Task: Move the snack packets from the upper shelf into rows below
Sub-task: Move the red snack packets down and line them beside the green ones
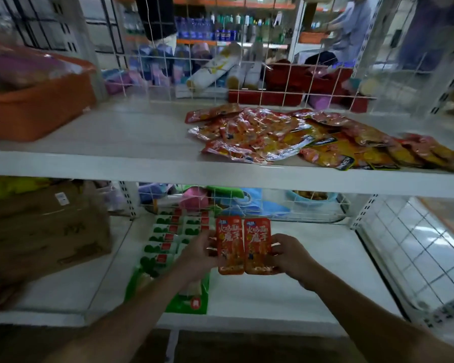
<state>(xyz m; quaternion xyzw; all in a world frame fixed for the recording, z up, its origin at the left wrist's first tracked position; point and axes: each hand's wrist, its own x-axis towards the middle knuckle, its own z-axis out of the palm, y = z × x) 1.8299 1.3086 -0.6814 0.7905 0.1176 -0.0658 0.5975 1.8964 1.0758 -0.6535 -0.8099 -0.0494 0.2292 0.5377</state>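
Note:
A loose heap of red and orange snack packets point(286, 134) lies on the right half of the upper white shelf point(116, 163). Below it, two red packets sit side by side over the lower shelf point(312, 284). My left hand point(199, 255) grips the left red packet point(229, 244) by its left edge. My right hand point(288, 258) grips the right red packet point(257, 244) by its right edge. Just left of them lie two rows of green and white packets point(168, 239).
An orange tub point(37, 106) stands on the upper shelf at left. A cardboard box point(42, 231) fills the lower left. White wire mesh point(247, 74) backs both shelves, with goods behind it. A glass divider point(417, 258) bounds the lower shelf at right.

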